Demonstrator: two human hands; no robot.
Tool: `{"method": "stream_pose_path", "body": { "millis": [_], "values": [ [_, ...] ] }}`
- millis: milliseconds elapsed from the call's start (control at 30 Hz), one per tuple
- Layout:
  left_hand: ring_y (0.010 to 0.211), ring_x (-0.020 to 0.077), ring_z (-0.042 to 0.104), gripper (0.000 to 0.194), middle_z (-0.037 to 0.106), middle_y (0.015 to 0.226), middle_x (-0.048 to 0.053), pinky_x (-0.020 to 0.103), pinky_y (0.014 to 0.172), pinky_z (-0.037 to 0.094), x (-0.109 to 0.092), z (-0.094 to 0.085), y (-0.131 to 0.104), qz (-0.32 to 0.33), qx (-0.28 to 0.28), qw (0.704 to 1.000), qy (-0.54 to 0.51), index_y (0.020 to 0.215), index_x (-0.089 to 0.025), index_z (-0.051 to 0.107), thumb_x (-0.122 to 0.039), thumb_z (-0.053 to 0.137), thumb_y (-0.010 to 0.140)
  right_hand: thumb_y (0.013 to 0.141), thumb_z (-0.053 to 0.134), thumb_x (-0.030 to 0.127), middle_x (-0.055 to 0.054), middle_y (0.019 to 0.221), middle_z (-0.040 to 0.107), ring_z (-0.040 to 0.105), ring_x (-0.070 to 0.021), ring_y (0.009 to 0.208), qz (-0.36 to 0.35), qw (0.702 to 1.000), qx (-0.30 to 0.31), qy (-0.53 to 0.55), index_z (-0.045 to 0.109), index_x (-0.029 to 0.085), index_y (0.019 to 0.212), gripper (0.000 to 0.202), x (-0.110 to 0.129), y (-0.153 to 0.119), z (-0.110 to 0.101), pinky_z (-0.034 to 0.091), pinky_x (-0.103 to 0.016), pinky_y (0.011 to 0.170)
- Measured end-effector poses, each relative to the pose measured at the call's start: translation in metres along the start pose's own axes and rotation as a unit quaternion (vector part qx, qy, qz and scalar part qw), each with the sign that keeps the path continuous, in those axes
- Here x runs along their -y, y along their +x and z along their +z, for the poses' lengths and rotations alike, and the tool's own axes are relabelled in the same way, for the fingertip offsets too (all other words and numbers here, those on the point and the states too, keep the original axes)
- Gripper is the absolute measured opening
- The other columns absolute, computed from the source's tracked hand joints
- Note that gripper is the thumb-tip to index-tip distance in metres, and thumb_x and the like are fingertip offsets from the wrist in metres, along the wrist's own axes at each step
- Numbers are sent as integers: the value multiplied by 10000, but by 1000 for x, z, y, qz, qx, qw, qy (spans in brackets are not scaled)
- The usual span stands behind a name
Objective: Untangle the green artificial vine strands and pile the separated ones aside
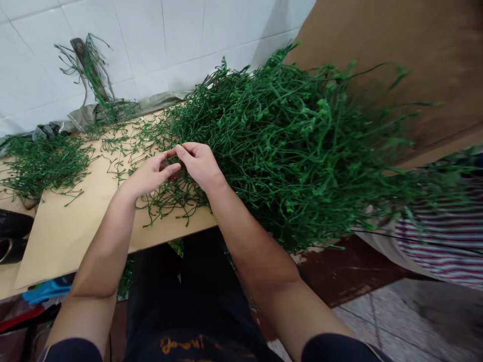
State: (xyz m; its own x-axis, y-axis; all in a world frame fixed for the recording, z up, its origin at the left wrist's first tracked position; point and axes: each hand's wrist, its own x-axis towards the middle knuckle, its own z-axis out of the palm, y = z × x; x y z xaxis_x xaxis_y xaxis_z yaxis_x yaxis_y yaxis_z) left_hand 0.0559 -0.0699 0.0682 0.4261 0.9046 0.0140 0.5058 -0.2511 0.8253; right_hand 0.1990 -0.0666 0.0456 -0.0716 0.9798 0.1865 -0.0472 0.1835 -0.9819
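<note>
Thin green stems, plastic-looking, curved, knobbly branching tips. Large heap [302, 130], dense, tangled, across right end of surface [75, 226], spilling past near edge. Smaller pile [49, 163] over left edge, toward far corner. Loose stems [169, 198] lying flat between, scattered from far edge toward near edge.

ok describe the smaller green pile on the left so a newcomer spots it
Find the white tiled wall, then the tan board in front of it. At the board's left edge lies a low pile of thin green stems. It is smaller and flatter than the bushy heap beside the right hand.
</note>
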Motion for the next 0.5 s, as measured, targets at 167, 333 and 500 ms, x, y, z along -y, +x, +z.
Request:
{"method": "stream_pose_path", "body": {
  "millis": [167, 333, 500],
  "values": [
    [446, 71, 333, 306, 385, 474, -53, 216, 495, 306, 4, 6, 1, -16, -91, 995, 24, 638, -145, 520, -317, 437, 877, 869, 491, 307, 23, 588, 474, 414, -60, 498, -25, 998, -26, -55, 585, 156, 699, 246, -5, 4, 0, 394, -209, 498],
    [448, 83, 345, 386, 406, 475, -39, 228, 484, 271, 11, 5, -3, 4, -112, 993, 20, 609, -164, 476, -410, 407, 899, 901, 419, 254, 35, 556, 463, 403, -57, 467, -13, 998, -39, -48, 498, 181, 671, 254, -7, 9, 4, 343, -197, 466],
    [452, 90, 335, 423, 388, 472, -40, 237, 489, 265, 14, 12, -13, -7, -114, 993, 37, 603, -167, 497, -450, 388, 898, 906, 397, 253, 45, 525, 449, 405, -62, 438, -1, 998, -18, -66, 462, 191, 670, 254, -11, 17, 13, 335, -198, 460]
  ]
}}
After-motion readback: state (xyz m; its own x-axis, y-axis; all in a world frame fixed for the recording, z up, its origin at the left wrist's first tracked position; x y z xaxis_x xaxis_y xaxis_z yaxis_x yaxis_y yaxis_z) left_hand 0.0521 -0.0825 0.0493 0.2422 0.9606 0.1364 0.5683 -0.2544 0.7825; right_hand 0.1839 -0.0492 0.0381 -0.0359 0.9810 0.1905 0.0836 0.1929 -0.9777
